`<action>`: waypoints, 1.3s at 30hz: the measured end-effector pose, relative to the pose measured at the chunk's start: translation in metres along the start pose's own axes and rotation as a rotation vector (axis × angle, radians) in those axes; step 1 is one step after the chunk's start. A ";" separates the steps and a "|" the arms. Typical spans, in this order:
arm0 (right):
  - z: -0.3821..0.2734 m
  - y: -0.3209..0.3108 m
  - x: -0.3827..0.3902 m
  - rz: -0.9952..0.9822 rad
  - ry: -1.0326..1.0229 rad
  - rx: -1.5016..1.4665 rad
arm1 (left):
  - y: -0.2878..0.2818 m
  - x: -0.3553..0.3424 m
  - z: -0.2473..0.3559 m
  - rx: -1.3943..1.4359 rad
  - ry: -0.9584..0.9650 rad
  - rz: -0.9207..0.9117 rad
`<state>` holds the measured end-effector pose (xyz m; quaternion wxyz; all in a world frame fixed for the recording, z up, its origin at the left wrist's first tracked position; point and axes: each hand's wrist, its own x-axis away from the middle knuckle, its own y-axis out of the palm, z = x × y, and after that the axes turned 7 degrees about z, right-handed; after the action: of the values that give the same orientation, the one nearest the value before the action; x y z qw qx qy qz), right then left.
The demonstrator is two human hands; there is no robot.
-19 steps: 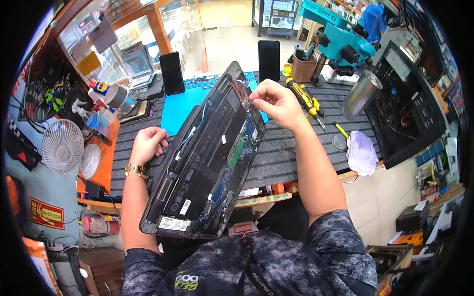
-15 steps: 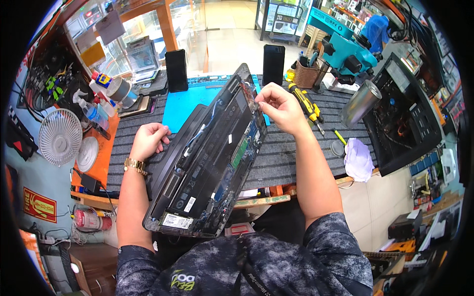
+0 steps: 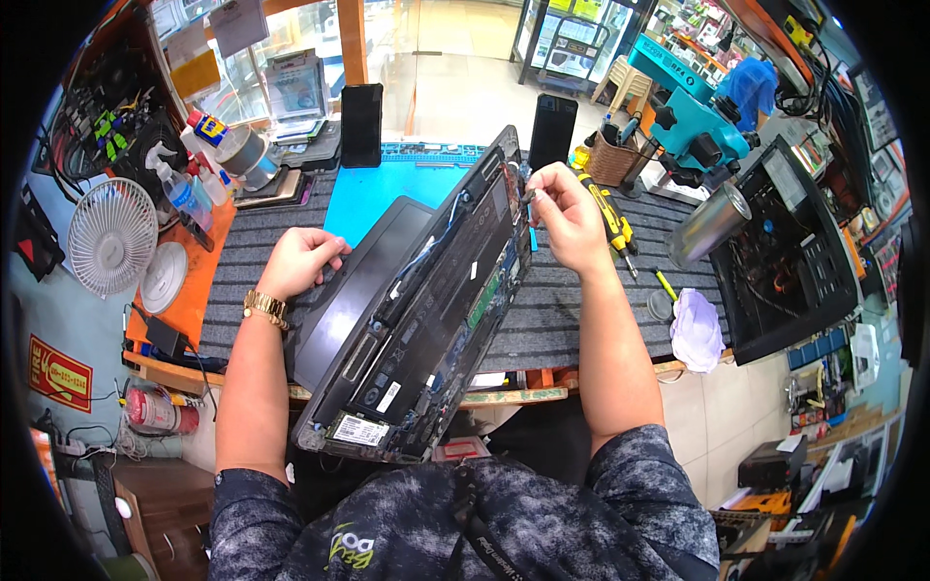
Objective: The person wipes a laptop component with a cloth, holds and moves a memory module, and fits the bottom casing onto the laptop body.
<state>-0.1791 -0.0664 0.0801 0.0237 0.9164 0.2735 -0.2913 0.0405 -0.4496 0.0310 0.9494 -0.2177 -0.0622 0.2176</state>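
Note:
A dark laptop (image 3: 450, 281) with its underside cover off stands tilted on edge, showing battery, green memory module and boards. Its thin lid (image 3: 354, 300) angles out to the left. My left hand (image 3: 300, 261) has its fingers curled at the lid's outer edge. My right hand (image 3: 567, 218) pinches the base's upper right corner by some small cabling; exactly what sits between the fingertips is hard to see. Behind lies a blue silicone mat (image 3: 354, 198). A yellow screwdriver (image 3: 610, 218) lies right of my right hand.
Two black phones (image 3: 361, 126) stand at the back. A teal microscope (image 3: 697, 131), metal cylinder (image 3: 707, 228), purple cloth (image 3: 696, 329) and open computer case (image 3: 790, 252) are to the right. A white fan (image 3: 111, 232) and bottles (image 3: 184, 189) crowd the left, beside the grey ribbed worktop (image 3: 242, 310).
The lid has swung farther from the base, showing more of its dark face. My left hand moved up and slightly left; my right hand moved right with the upper corner.

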 end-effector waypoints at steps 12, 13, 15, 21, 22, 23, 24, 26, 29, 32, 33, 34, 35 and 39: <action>0.073 -0.055 -0.001 0.136 0.344 0.737 | -0.006 0.002 0.002 0.060 -0.003 -0.031; 0.075 -0.053 0.000 0.096 0.363 0.825 | -0.008 0.004 0.002 0.075 0.007 -0.029; 0.078 -0.051 0.002 0.090 0.359 0.833 | -0.011 0.015 0.007 0.079 0.026 0.025; 0.083 -0.059 0.005 0.197 0.317 0.754 | -0.013 0.117 0.050 0.209 0.261 0.471; 0.084 -0.062 0.004 0.244 0.309 0.712 | -0.016 0.141 0.045 0.214 0.230 0.415; 0.084 -0.062 0.004 0.287 0.302 0.668 | -0.022 0.166 0.040 0.217 0.197 0.363; 0.083 -0.060 0.004 0.314 0.301 0.635 | -0.026 0.190 0.038 0.134 0.186 0.294; 0.081 -0.063 0.003 0.342 0.303 0.547 | -0.029 0.231 0.041 0.008 0.089 0.049; 0.080 -0.060 0.002 0.374 0.339 0.388 | -0.007 0.273 0.009 0.001 0.039 -0.308; 0.072 -0.060 0.006 0.398 0.414 0.286 | 0.034 0.278 0.016 -0.071 0.024 -0.367; 0.064 -0.055 0.009 0.349 0.438 0.163 | 0.044 0.279 0.014 -0.117 0.018 -0.389; 0.058 -0.047 0.013 0.298 0.466 0.038 | 0.056 0.281 0.000 -0.025 -0.047 -0.408; 0.054 -0.040 0.018 0.289 0.480 0.040 | 0.072 0.284 -0.020 0.072 -0.114 -0.428; 0.052 -0.022 0.035 0.074 0.496 -0.103 | 0.115 0.281 -0.027 0.436 -0.209 -0.478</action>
<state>-0.1940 -0.0415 0.0201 0.0133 0.9667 0.2519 -0.0421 0.2545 -0.2434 -0.0371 0.9862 0.0347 -0.1606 0.0181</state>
